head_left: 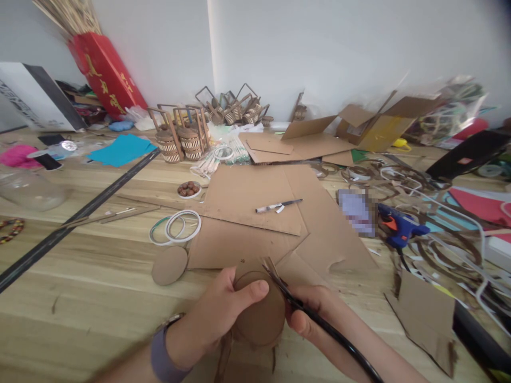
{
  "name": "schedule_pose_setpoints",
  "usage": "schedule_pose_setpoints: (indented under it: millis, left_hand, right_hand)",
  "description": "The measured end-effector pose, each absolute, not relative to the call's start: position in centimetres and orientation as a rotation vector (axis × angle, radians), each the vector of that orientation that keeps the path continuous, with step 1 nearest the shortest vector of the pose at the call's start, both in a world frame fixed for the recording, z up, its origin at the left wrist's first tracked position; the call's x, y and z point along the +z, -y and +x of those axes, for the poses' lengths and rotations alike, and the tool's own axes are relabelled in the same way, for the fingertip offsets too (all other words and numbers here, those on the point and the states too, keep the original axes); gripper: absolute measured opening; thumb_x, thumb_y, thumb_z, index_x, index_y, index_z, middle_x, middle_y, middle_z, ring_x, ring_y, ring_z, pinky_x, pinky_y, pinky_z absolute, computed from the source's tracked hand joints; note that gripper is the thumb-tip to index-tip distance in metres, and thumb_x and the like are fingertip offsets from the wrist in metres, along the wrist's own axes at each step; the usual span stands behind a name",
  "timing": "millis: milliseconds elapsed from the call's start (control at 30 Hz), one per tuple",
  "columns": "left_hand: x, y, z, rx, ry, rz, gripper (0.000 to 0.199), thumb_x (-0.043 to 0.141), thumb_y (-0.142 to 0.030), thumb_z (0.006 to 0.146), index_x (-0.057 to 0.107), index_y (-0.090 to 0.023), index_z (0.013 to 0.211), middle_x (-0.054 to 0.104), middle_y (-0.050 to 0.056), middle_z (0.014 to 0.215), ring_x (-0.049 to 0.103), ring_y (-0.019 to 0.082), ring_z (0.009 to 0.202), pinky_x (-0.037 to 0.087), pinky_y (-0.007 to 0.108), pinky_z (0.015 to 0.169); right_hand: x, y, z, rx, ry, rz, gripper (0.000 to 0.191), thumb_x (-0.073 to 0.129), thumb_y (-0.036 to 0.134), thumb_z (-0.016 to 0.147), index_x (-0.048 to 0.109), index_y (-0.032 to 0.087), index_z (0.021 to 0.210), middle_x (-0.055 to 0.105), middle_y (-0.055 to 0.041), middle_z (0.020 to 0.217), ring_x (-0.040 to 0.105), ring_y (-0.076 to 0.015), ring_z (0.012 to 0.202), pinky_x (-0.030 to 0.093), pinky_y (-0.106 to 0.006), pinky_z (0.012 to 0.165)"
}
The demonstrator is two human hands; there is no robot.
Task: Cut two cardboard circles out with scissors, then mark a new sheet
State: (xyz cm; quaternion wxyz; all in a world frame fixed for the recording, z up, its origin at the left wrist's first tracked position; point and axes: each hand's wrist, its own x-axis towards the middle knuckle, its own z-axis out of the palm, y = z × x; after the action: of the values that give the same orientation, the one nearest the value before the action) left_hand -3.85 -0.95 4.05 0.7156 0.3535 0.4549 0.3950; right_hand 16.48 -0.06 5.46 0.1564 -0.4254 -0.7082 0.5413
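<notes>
Cutting seems underway: left hand (217, 306) pinches cardboard piece (259, 322) over surface (99, 287), near edge, middle; right hand (323, 306) grips black-handled scissors (337, 336), blades by drawn curve. Next move likely needs steady piece, blades tracking outline.

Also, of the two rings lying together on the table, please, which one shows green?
The left ring: green shows along its band, while the right ring looks white.

1 head-worn view — forward, down, over hands (249, 306)
</notes>
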Motion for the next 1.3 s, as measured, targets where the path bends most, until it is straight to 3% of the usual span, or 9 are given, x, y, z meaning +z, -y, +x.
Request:
schedule_pose_setpoints:
  millis: [333, 567, 900, 1167, 1300]
  left_hand:
    - [4.14, 0.72, -3.78, 0.898, -0.995, 0.758, 0.031, 0.084, -0.045, 0.070, 0.075, -0.020, 0.086, 0.077, 0.000, 0.082, 0.069, 0.021, 0.088, 0.052, 0.026, 0.075]
    - [4.15, 0.57, -3.83, 0.887, -1.058, 0.739, 0.035, 0.085, -0.045, 0.067, 0.075, -0.019, 0.088, 0.077, 0.001, 0.081, 0.069, 0.020, 0.081, 0.052, 0.027, 0.071]
    - [4.03, 0.59, -4.11, 0.845, -0.992, 0.876, 0.028, 0.079, -0.042, 0.076, 0.076, -0.019, 0.093, 0.078, 0.001, 0.085, 0.068, 0.022, 0.092, 0.051, 0.027, 0.077]
    - [4.17, 0.68, -4.15, 0.814, -0.964, 0.933, 0.034, 0.077, -0.045, 0.078, 0.076, -0.019, 0.101, 0.078, 0.002, 0.094, 0.067, 0.025, 0.101, 0.051, 0.031, 0.085]
    - [4.47, 0.61, -4.16, 0.836, -0.924, 0.964, 0.030, 0.076, -0.044, 0.079, 0.077, -0.021, 0.098, 0.078, 0.001, 0.094, 0.067, 0.024, 0.101, 0.050, 0.030, 0.087]
  right_hand:
    - [5.57, 0.00, 16.48, 1.540, 2.044, -1.222, 0.075, 0.033, 0.095, 0.074, 0.039, 0.021, 0.065, 0.030, 0.0039, 0.064, 0.025, -0.0120, 0.059, 0.018, -0.026, 0.049]
    - [5.60, 0.05, 16.33, 1.462, 2.063, -1.192, 0.081, 0.027, 0.099, 0.070, 0.047, 0.021, 0.071, 0.041, 0.0002, 0.067, 0.036, -0.0154, 0.062, 0.025, -0.026, 0.051]
    - [5.74, -0.01, 16.29, 1.520, 2.061, -1.057, 0.077, 0.031, 0.093, 0.078, 0.050, 0.019, 0.074, 0.040, 0.0020, 0.068, 0.033, -0.0128, 0.061, 0.025, -0.024, 0.050]
    - [5.04, 0.18, 16.27, 1.483, 2.047, -1.087, 0.073, 0.034, 0.091, 0.080, 0.041, 0.020, 0.067, 0.029, 0.0053, 0.063, 0.024, -0.0096, 0.056, 0.016, -0.023, 0.045]
    - [4.89, 0.25, 16.32, 1.470, 2.054, -1.087, 0.072, 0.034, 0.090, 0.081, 0.040, 0.020, 0.066, 0.029, 0.0050, 0.063, 0.024, -0.0097, 0.055, 0.017, -0.023, 0.045]
